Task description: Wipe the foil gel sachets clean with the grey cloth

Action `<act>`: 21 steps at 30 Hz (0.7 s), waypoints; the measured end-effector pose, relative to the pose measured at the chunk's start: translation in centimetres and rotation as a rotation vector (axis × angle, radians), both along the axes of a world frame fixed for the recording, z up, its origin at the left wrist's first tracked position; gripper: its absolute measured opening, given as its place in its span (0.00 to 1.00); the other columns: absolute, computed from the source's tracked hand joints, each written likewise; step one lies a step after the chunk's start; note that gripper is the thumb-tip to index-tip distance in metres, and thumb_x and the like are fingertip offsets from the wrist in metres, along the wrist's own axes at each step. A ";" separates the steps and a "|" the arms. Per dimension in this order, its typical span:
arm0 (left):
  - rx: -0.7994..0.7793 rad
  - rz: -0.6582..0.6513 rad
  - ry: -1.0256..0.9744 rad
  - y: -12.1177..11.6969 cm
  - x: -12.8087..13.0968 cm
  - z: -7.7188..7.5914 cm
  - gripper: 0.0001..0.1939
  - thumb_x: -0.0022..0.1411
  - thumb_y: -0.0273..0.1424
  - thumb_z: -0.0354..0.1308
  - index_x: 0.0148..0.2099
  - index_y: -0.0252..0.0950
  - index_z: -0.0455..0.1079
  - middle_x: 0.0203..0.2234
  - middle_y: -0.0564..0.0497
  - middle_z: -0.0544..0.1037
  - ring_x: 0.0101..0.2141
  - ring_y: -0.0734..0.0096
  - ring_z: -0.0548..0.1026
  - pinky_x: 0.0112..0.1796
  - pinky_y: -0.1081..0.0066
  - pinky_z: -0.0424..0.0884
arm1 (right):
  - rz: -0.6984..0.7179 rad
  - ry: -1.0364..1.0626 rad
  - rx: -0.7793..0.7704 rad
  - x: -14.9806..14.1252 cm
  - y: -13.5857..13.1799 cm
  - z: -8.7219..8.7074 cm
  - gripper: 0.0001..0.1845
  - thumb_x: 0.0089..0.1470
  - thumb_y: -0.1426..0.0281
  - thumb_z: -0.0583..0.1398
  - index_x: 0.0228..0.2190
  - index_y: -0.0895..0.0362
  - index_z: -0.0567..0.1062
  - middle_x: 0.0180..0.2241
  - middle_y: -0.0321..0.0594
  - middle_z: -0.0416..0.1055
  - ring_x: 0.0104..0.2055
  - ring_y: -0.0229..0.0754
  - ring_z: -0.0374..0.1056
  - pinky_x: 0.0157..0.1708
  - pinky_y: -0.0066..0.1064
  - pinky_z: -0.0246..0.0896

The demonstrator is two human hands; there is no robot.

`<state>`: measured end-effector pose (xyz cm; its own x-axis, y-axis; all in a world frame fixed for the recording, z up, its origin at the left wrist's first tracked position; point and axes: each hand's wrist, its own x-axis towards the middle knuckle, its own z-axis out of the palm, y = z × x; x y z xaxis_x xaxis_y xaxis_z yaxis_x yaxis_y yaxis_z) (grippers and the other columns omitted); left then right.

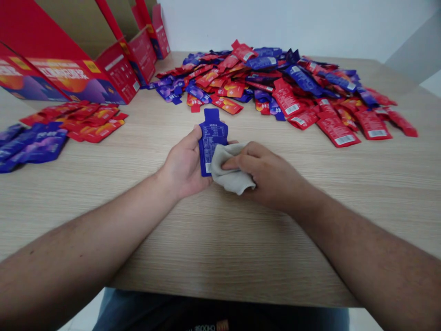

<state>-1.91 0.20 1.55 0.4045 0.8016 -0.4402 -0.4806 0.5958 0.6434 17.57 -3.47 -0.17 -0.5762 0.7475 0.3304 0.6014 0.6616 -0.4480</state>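
Observation:
Over the middle of the table, my left hand holds a blue gel sachet upright, thumb along its left edge and the fingers behind it. Fine print and a barcode face me, with the narrow neck pointing away. My right hand grips a folded grey-white cloth, its index finger pressed into the fabric. The cloth lies against the lower right part of the sachet and hides that corner. My left fingertips are mostly hidden behind the sachet and cloth.
A large heap of red and blue sachets spreads along the back of the wooden table. At the left lie red sachets and blue sachets in overlapping rows. Behind them stand several open red cartons.

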 end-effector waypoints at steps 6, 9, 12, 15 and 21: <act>0.011 0.011 -0.023 0.5 -0.5 0.0 0.30 0.77 0.49 0.39 0.53 0.36 0.76 0.41 0.43 0.85 0.49 0.50 0.83 0.54 0.49 0.77 | 0.019 0.027 -0.016 0.6 0.8 -0.5 0.20 0.55 0.69 0.68 0.50 0.52 0.80 0.48 0.45 0.75 0.46 0.48 0.72 0.46 0.39 0.70; 0.034 0.051 -0.033 0.7 -0.6 0.0 0.29 0.78 0.49 0.39 0.53 0.37 0.76 0.39 0.45 0.85 0.48 0.53 0.84 0.52 0.53 0.78 | -0.064 0.029 0.031 0.5 0.8 -0.6 0.18 0.55 0.69 0.67 0.49 0.54 0.80 0.45 0.47 0.75 0.45 0.50 0.72 0.45 0.41 0.70; 0.035 0.069 -0.028 0.7 -0.5 0.1 0.30 0.78 0.48 0.37 0.53 0.38 0.77 0.38 0.47 0.85 0.48 0.55 0.84 0.51 0.55 0.79 | -0.147 0.038 0.057 0.4 0.8 -0.6 0.18 0.54 0.69 0.67 0.48 0.55 0.79 0.44 0.48 0.76 0.45 0.52 0.71 0.45 0.42 0.70; 0.029 0.055 -0.034 0.3 -0.1 -0.2 0.30 0.78 0.48 0.37 0.54 0.37 0.77 0.40 0.46 0.86 0.49 0.55 0.84 0.51 0.57 0.79 | -0.144 0.005 0.026 0.0 0.6 -0.5 0.19 0.54 0.69 0.68 0.48 0.54 0.79 0.46 0.48 0.75 0.45 0.52 0.71 0.45 0.42 0.70; 0.012 -0.026 -0.053 -1.1 1.1 -0.8 0.26 0.78 0.45 0.43 0.57 0.36 0.78 0.41 0.45 0.86 0.48 0.56 0.83 0.48 0.60 0.80 | -0.146 0.021 0.069 -1.1 -0.7 0.1 0.21 0.54 0.70 0.67 0.51 0.56 0.79 0.45 0.48 0.73 0.46 0.52 0.71 0.44 0.42 0.71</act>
